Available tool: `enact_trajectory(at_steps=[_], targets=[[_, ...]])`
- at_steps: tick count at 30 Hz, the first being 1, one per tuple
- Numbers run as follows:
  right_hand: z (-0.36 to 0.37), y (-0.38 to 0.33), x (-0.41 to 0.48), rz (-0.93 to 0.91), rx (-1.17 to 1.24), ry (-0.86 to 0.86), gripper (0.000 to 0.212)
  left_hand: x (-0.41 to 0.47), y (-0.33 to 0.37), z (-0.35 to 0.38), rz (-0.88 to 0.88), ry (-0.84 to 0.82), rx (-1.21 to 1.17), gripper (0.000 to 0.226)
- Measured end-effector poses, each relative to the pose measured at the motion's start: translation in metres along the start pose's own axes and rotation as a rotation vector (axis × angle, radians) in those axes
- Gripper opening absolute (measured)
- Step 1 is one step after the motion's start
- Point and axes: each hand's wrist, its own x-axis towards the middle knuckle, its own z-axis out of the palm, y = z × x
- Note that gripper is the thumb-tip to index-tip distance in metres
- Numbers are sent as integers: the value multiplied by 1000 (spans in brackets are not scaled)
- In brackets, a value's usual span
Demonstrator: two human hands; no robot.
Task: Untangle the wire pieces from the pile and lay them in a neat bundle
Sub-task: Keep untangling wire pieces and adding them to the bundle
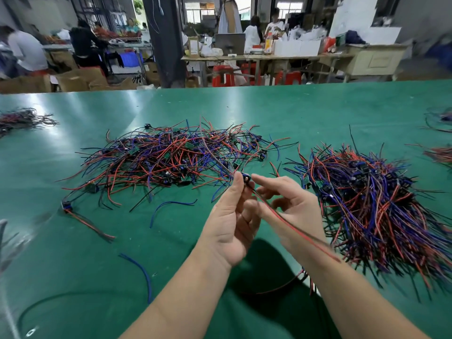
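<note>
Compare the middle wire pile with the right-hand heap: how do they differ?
The middle pile is tangled, wires crossing every way; in the right-hand heap they mostly run one way, toward the near edge. The middle pile lies loose and thin, with the green table showing through; the right-hand heap is denser. Both mix red, blue and black wires with small components.
</note>
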Motion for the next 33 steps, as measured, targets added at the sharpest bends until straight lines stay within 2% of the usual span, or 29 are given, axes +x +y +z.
enact_trajectory(at_steps=[4,9,11,13,16,19,22,24,29,33], targets=[[1,-8,2,74,315,102,16,-4,-1,1,3,-84,11,33],[-12,-16,11,418,569,144,14,-4,-1,0,114,-247,338,18],[-20,-18,14,493,682,157,10,-1,-3,-1,179,-182,463,17],[-27,-21,17,516,737,131,12,3,-2,-3,195,-44,503,15],[-34,-24,17,520,645,8,8,5,9,-7,149,70,458,35],[-36,-19,16,592,387,-46,6,6,17,-11,187,7,654,47],[-33,-9,15,670,161,-32,15,8,8,-16,298,-25,932,24],[-33,-4,14,681,83,-39,14,10,1,-19,277,-5,970,15],[-35,-2,14,695,116,-149,6,11,-1,-22,249,-7,991,20],[-40,0,14,753,70,-252,9,9,-1,-22,166,-28,1026,12]])
